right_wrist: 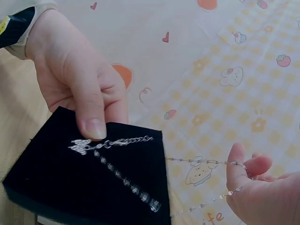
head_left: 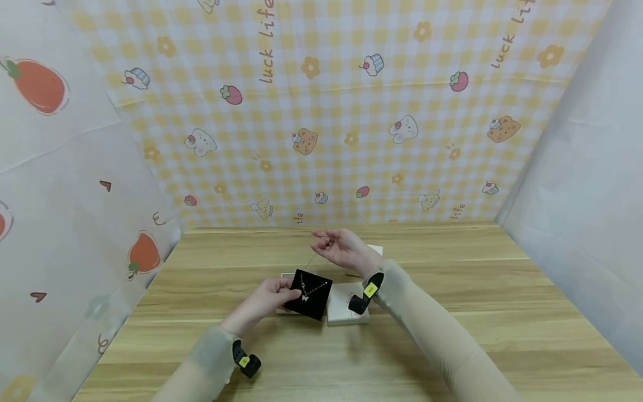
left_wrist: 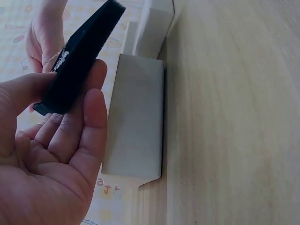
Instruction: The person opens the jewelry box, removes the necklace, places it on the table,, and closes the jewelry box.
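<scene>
My left hand pinches a square black velvet jewelry pad, thumb on its top face and fingers beneath. A silver necklace lies across that face in a V, with a butterfly pendant by the thumb tip. Two strands run past the pad's far edge to my right hand, which is raised behind and to the right of it. There the chain loops round the curled fingers and is drawn fairly straight. In the left wrist view the pad is tilted, above the table.
A white box with faint print sits right of the pad on the wooden table. Another white piece lies behind it, partly covered by my right wrist. A white box edge shows under the pad. Patterned cloth hangs behind.
</scene>
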{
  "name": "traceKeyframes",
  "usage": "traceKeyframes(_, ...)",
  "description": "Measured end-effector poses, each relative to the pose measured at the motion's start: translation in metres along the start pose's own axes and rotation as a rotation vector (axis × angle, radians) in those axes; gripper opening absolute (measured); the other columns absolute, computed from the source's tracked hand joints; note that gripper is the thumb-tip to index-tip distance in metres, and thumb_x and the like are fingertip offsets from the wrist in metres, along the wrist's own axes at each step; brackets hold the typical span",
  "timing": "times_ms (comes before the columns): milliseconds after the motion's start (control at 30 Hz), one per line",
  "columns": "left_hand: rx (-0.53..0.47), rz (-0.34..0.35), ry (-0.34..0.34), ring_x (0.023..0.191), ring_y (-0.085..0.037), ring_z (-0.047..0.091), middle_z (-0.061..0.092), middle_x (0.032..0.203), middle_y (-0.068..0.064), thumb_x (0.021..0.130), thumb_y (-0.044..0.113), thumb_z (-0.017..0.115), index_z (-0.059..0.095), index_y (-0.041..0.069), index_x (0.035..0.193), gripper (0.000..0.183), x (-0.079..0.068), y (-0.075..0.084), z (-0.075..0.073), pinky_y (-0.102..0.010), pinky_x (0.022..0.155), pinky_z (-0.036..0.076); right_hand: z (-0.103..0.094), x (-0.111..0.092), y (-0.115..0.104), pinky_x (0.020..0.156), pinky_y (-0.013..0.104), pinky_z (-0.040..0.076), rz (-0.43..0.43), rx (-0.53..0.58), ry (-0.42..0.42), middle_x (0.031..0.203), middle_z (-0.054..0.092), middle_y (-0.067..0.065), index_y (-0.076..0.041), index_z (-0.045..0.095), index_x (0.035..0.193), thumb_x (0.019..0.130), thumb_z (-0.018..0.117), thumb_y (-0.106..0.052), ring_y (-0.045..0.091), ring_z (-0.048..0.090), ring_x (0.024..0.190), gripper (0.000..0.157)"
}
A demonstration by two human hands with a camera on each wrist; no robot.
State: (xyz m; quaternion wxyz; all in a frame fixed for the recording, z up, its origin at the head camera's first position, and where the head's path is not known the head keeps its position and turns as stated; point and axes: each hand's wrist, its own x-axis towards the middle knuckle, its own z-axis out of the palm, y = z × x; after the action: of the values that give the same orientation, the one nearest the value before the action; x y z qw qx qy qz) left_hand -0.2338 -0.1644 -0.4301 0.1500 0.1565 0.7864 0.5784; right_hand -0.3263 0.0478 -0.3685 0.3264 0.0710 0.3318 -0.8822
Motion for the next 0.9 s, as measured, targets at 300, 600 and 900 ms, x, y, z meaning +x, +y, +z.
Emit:
traceKeyframes(300,0.014,0.011,-0.005,0.07,-0.014,0.06,0.065,0.072,-0.001,0.097,0.016,0.059,0.06,-0.002,0.087,0.021,0.001,-0.001,-0.001,-0.039,0.071,0.056,0.001,0.001,-0.002,0.106,0.033,0.036,-0.033,-0.027,0.022,0.084,0.037,0.003,0.006,0.03,0.145,0.107,0.025,-0.012,0.008,0.04,0.066,0.043)
traceKeyframes(600,0.02,0.007,-0.008,0.068,-0.015,0.058,0.064,0.071,-0.001,0.098,0.013,0.056,0.06,-0.004,0.088,0.021,-0.005,0.005,-0.001,-0.045,0.074,0.055,0.007,0.001,-0.002,0.107,0.037,0.035,-0.057,-0.021,0.03,0.086,0.036,0.002,0.002,0.033,0.141,0.107,0.027,-0.01,0.009,0.037,0.064,0.038)
traceKeyframes(900,0.049,-0.009,-0.006,0.065,-0.016,0.054,0.05,0.059,0.002,0.098,0.011,0.056,0.054,-0.001,0.08,0.022,-0.008,0.008,0.0,-0.05,0.075,0.054,0.016,-0.006,-0.004,0.108,0.038,0.034,-0.063,-0.005,-0.004,0.087,0.04,0.002,0.002,0.032,0.141,0.107,0.026,-0.01,0.009,0.038,0.065,0.037)
